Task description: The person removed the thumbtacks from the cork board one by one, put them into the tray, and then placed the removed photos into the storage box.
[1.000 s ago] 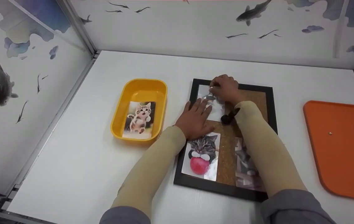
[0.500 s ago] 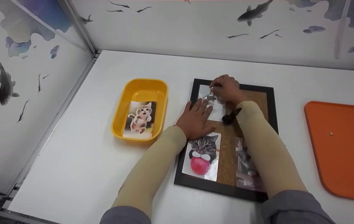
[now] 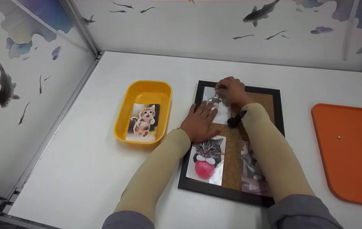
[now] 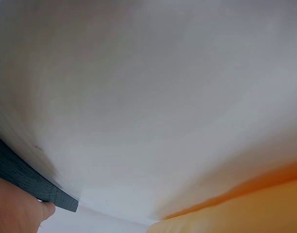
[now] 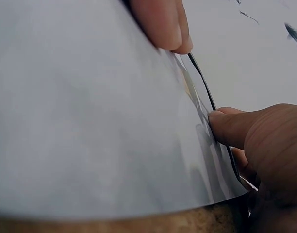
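- Left hand (image 3: 199,123) spreads near centre, likely steadying the photo (image 3: 221,115) on the board (image 3: 232,146).
- Right hand (image 3: 233,91) curls at upper centre; I cannot tell whether it pinches anything.

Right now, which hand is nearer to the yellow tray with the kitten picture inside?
Left. The left hand rests on the left side of the board, just right of the yellow tray; the right hand is farther right, near the board's top.

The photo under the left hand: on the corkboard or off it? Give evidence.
On the corkboard: the photo lies inside the black frame, the left hand over part of it.
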Demonstrator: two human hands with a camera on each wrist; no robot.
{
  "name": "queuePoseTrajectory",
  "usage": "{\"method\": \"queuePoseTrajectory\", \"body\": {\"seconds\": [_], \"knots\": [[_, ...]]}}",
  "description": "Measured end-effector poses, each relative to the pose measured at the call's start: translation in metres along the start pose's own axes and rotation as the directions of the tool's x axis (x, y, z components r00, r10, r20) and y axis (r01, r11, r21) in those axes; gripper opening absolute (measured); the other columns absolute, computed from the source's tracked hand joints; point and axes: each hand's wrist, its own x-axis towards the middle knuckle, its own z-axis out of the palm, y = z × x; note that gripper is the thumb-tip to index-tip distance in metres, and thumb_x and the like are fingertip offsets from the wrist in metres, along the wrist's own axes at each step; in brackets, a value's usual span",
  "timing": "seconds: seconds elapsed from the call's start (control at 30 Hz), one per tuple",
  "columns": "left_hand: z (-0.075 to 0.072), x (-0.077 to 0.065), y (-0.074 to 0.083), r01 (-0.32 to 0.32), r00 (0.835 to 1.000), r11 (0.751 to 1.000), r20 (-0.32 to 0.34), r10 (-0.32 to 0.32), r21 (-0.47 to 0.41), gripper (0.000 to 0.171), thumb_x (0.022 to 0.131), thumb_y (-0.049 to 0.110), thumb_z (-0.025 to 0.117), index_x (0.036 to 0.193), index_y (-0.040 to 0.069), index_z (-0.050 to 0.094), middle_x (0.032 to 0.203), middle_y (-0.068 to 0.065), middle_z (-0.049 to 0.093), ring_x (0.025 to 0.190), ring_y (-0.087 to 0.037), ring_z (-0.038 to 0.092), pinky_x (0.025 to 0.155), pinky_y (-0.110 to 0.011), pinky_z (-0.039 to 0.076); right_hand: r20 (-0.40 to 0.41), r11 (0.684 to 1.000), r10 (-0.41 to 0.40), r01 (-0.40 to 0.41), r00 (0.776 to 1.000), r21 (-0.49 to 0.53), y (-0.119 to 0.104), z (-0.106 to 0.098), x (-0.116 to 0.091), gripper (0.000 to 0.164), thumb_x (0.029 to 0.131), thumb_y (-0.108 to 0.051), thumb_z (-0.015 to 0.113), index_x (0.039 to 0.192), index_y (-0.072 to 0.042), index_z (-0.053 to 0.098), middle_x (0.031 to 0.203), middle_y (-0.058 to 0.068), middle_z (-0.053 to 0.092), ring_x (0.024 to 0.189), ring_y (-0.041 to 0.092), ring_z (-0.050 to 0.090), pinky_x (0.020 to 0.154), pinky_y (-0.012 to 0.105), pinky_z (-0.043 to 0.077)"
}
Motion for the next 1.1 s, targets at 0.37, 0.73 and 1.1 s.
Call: {"method": "queuePoseTrajectory", "body": {"seconds": [0.37, 0.73, 1.1], "knots": [[0.0017, 0.0006, 0.0005, 0.000, 1.000, 1.000, 0.001, 0.000, -0.001, 0.083, 0.098, 0.070, 0.020, 0.161, 0.016, 0.015, 0.166, -0.008, 0.006, 0.152, -0.029, 0.000, 0.119, -0.055, 0.003, 0.000, 1.000, -0.002, 0.002, 1.000, -0.004, 0.0017, 0.0001, 0.0006, 0.012, 0.097, -0.018, 0.058, 0.101, -0.014, 0.068, 0.132, 0.012, 0.052, 0.127, 0.035, 0.039, 0.109, 0.059, 0.019], [0.0008, 0.0004, 0.0012, -0.002, 1.000, 1.000, 0.004, 0.002, 0.004, 0.082, 0.098, 0.069, 0.020, 0.161, 0.016, 0.016, 0.166, -0.009, 0.006, 0.152, -0.029, 0.000, 0.119, -0.055, 0.004, 0.000, 1.000, -0.001, 0.001, 1.000, -0.006, 0.0006, -0.0001, -0.0013, 0.015, 0.095, -0.021, 0.058, 0.105, -0.014, 0.068, 0.134, 0.014, 0.050, 0.128, 0.037, 0.038, 0.109, 0.058, 0.019], [0.0010, 0.0006, 0.0001, -0.001, 1.000, 1.000, 0.003, 0.000, 0.016, 0.083, 0.098, 0.070, 0.019, 0.161, 0.016, 0.015, 0.166, -0.008, 0.005, 0.152, -0.029, 0.000, 0.119, -0.055, 0.004, -0.081, 0.997, -0.069, 0.071, 0.994, 0.029, 0.0005, 0.0011, -0.0009, 0.012, 0.092, -0.014, 0.066, 0.097, -0.005, 0.071, 0.126, 0.017, 0.050, 0.122, 0.037, 0.040, 0.104, 0.052, 0.031]]}}
